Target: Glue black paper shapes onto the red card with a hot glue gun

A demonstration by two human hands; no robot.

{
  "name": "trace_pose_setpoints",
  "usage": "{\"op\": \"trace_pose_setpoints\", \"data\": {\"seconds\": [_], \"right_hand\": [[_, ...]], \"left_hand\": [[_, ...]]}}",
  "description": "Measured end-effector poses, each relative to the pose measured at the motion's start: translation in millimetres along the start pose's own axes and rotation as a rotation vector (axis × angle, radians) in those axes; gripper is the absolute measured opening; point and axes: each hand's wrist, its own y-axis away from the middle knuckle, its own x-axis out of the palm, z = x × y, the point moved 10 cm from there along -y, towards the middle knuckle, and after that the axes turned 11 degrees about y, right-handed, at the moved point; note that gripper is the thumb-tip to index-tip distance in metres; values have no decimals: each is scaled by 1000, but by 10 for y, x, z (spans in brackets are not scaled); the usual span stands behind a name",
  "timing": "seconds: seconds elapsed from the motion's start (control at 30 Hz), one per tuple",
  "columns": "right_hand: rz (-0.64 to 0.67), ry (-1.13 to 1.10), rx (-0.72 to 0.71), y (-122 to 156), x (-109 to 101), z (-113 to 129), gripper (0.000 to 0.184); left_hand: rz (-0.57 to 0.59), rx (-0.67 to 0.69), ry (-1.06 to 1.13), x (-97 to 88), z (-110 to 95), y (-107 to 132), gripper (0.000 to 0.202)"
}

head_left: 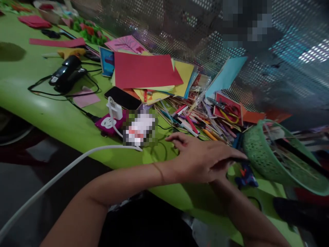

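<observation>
My left hand reaches in from the lower left and crosses over my right wrist above the table. Its fingers stretch toward the right, beside a thin dark edge that I cannot make out. Behind it, most of my right hand is hidden; its forearm comes from the lower right. Slightly bent fingertips show at the left of the overlap, and which hand they belong to is unclear. Close by lie a blurred-out phone-like object with a white cable and a heap of pens and sticks.
A green basket stands right. Red paper sheets lie at the back, with scissors to their right. A black phone, a white charger on a purple power block, and black corded devices sit left.
</observation>
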Motion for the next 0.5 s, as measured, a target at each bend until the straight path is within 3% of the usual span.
{"op": "trace_pose_setpoints", "data": {"seconds": [0.1,0.17,0.33,0.5], "right_hand": [[321,68,-301,-12,578,455,15],[399,155,-459,13,782,657,21],[387,216,-545,-34,920,816,25],[416,220,-533,-66,1013,826,22]], "left_hand": [[79,-40,-35,91,31,29,33],[116,-64,-56,118,39,32,35],[197,-98,-98,185,31,29,39],[184,-112,-98,164,4,20,37]]}}
